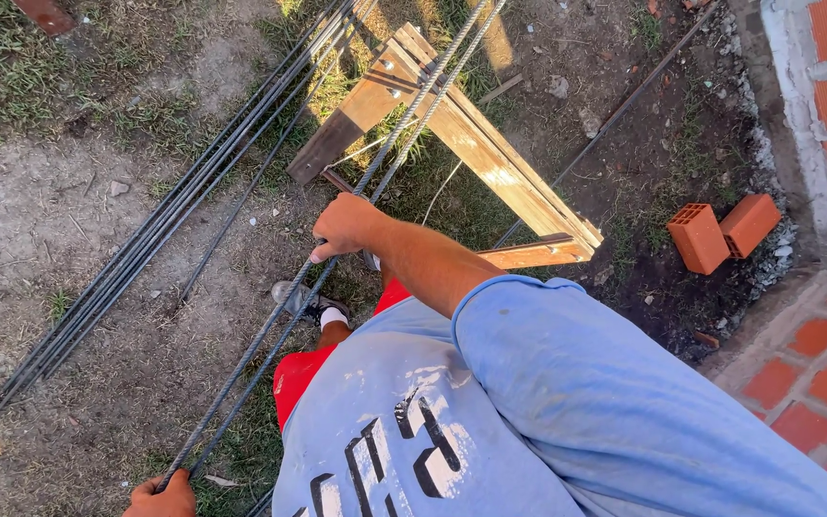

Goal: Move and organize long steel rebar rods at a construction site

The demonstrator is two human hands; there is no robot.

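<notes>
Rebar rods (337, 239) — both hands (345, 226) gripping

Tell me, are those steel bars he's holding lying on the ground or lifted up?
Lifted. The steel bars rest on the wooden trestle, gripped by the right hand and left hand.

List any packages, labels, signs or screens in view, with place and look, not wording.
No packages, signs or screens.
Shirt print: large dark blocky characters, cracked, on the light blue shirt, bottom centre of the view.
</notes>
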